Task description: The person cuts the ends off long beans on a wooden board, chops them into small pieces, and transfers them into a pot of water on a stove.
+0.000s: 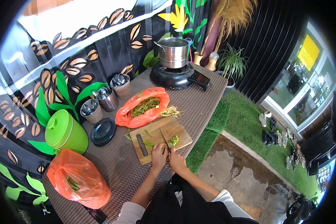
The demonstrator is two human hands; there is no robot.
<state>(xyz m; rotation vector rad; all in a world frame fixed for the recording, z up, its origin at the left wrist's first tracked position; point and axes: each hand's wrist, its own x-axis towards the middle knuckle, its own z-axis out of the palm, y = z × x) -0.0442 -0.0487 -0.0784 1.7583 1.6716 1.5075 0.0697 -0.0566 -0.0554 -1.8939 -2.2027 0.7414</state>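
My right hand (pixel 177 161) is closed round the handle of a knife (pixel 164 136), whose blade points away over the wooden cutting board (pixel 147 139). Beside the blade, my left hand (pixel 159 155) has its fingers bent and pressed together over some green stalks, mostly covered by the fingers. A small heap of chopped green pieces (pixel 173 140) lies right of the blade. Loose leaves (pixel 148 143) are scattered on the board's left part, near its handle slot. Just beyond the board sits an opened orange plastic bag (pixel 141 120) full of green stalks, some spilling out at its right.
A steel pot (pixel 173 53) stands on a black portable stove (pixel 171 77) at the back. Metal cups with cutlery (pixel 107 99), dark plates (pixel 103 131), a green lidded bucket (pixel 66 132) and a second orange bag (pixel 78 179) line the left. A phone (pixel 96 215) lies near the front.
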